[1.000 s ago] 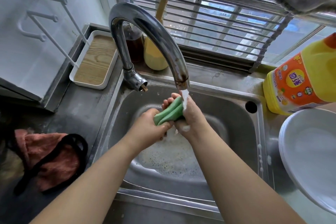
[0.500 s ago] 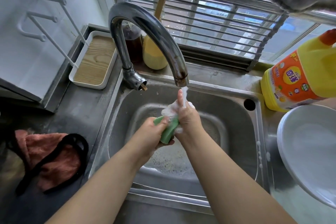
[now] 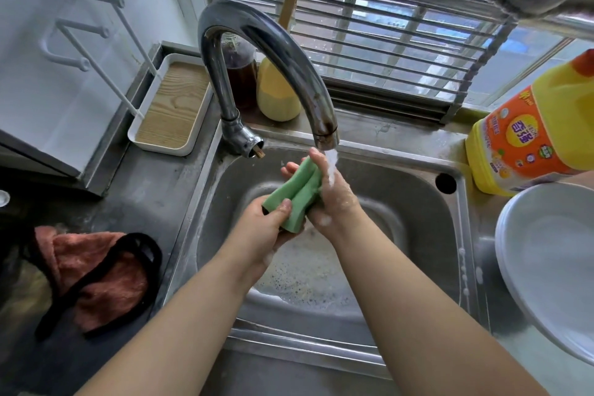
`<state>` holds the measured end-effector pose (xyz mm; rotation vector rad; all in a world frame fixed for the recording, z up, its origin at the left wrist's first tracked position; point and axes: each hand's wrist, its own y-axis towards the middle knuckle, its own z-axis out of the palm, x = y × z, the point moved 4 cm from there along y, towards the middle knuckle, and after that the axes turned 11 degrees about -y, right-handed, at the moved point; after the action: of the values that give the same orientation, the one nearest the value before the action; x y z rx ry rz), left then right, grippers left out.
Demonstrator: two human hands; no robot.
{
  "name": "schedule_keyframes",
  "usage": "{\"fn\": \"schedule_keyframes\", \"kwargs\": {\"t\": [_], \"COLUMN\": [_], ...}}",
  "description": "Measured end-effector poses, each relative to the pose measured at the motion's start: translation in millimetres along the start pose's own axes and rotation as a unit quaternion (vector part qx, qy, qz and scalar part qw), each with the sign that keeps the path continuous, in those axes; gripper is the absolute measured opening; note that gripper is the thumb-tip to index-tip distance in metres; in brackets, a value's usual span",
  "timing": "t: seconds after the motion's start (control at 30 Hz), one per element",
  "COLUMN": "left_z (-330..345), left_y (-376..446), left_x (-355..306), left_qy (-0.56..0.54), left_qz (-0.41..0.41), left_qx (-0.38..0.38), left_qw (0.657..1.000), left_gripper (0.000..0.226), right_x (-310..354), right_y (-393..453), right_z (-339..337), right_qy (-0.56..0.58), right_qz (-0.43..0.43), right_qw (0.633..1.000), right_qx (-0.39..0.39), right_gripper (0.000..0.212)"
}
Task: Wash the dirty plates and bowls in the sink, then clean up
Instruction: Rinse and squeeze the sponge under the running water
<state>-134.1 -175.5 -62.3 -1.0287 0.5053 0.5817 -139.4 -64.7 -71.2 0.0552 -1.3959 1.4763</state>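
1. The left hand (image 3: 262, 225) grips the low end of the green sponge (image 3: 297, 194).
2. The right hand (image 3: 334, 196) wraps round its top end, under the tap (image 3: 324, 125) water.
3. Squeeze hard so the soap runs into the sink (image 3: 427, 235) below.
4. The clean plates (image 3: 546, 260) sit far right of both hands.

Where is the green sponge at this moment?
In the head view the green sponge is over the middle of the sink, folded and held between the left hand and right hand, just below the tap.
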Motion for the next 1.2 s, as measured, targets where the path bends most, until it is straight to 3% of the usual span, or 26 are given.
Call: {"fn": "schedule_keyframes", "kwargs": {"t": [0.1,0.17,0.27,0.43,0.53,0.63,0.73,0.83,0.97,1.07,1.2], "left_z": [3.0,7.0,12.1,14.9,15.3,11.3,10.0,12.1,14.9,22.7,27.9], "left_y": [3.0,3.9,7.9,11.9,5.8,4.2,7.3,11.2,16.4,15.7,16.5], "left_x": [-0.2,3.3,7.6,5.7,3.2,4.3,10.4,12.7,5.3,1.7,13.7], "left_qy": [0.004,0.045,0.124,0.202,0.179,0.154,0.061,0.054,0.032,-0.02,0.054], "left_qz": [-0.006,-0.014,-0.005,0.012,0.029,0.043,0.025,0.025,0.032,0.019,0.018], "left_qx": [0.021,0.045,0.058,0.034,0.026,0.012,0.026,0.042,0.027,0.025,0.033], "left_qw": [1.0,0.998,0.991,0.979,0.983,0.987,0.997,0.997,0.999,0.999,0.998], "left_gripper": [0.018,0.02,0.021,0.034,0.042,0.031,0.018,0.019,0.023,0.022,0.032], "right_x": [0.4,1.8,3.9,11.3,12.6,7.5,15.6,28.3,29.6,19.4,6.8], "right_y": [-7.2,-8.5,0.6,12.7,13.1,17.8,22.3,27.4,-0.9,-23.2,-29.8], "right_z": [-6.7,-8.0,-10.1,-6.4,-2.8,-2.0,-1.3,-5.5,-4.5,-11.1,-11.7], "right_qy": [0.033,0.022,0.016,-0.029,-0.013,-0.037,-0.044,-0.147,-0.127,-0.081,0.019], "right_qz": [-0.001,-0.013,-0.027,-0.032,-0.03,-0.013,-0.008,-0.104,-0.125,-0.116,-0.133], "right_qw": [0.997,0.996,0.999,0.998,0.998,0.998,0.997,0.978,0.984,0.983,0.986], "right_qx": [0.066,0.087,0.032,-0.048,-0.045,-0.056,-0.069,-0.107,0.021,0.12,0.098], "right_gripper": [0.043,0.03,0.015,0.029,0.032,0.03,0.035,0.033,0.022,0.042,0.052]}}
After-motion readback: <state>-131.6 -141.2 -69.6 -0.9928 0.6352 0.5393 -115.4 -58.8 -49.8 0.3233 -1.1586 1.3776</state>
